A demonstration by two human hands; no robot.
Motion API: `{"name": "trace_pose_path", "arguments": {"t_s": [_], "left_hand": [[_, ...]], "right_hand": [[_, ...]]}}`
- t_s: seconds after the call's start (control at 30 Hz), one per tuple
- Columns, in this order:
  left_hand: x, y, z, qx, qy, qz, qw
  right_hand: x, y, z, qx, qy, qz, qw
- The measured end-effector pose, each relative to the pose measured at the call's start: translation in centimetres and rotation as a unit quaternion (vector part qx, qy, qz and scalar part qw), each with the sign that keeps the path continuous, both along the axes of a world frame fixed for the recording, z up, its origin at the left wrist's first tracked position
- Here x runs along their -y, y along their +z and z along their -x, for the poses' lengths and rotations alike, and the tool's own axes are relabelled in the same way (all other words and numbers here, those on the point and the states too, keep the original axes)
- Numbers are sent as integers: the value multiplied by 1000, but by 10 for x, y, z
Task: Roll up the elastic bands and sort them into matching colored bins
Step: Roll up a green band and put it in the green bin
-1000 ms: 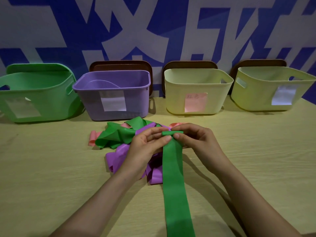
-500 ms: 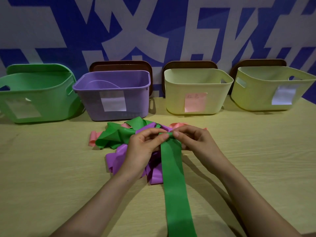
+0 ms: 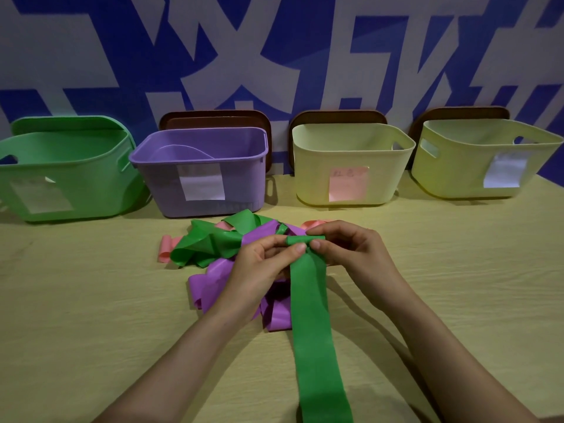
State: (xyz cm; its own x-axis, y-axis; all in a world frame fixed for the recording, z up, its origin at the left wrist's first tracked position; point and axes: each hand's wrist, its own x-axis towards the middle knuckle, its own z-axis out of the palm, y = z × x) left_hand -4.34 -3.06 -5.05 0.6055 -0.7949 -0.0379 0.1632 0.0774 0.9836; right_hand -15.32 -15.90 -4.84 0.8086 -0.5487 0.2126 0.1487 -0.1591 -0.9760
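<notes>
I see left hand (image 3: pixel 262 264) and right hand (image 3: pixel 351 244) both pinching rolled end of green elastic band (image 3: pixel 311 315), frame centre. Rest of band lies flat down surface (image 3: pixel 91 300) toward lower edge. Behind hands, pile of bands (image 3: pixel 210 248): green, purple, pink. Green bin (image 3: pixel 67 181) upper left, purple bin (image 3: pixel 201 178) beside it.

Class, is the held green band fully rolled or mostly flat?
Mostly flat: the green band has one small rolled end, pinched by left hand and right hand.

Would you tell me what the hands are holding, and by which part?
The left hand and right hand pinch the green band at its rolled-up far end.
</notes>
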Motion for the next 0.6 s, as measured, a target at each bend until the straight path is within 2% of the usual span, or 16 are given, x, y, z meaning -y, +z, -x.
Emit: {"name": "trace_pose_path", "arguments": {"t_s": [0.2, 0.4, 0.6], "left_hand": [[1, 0, 0, -7, 17, 9, 1000], [0, -1, -2, -6, 25, 24, 999], [-1, -3, -1, 49, 42, 9, 998]], "right_hand": [[-1, 1, 0, -5, 4, 33, 999], [-3, 1, -1, -23, 10, 7, 1000], [-2, -2, -1, -45, 4, 43, 998]]}}
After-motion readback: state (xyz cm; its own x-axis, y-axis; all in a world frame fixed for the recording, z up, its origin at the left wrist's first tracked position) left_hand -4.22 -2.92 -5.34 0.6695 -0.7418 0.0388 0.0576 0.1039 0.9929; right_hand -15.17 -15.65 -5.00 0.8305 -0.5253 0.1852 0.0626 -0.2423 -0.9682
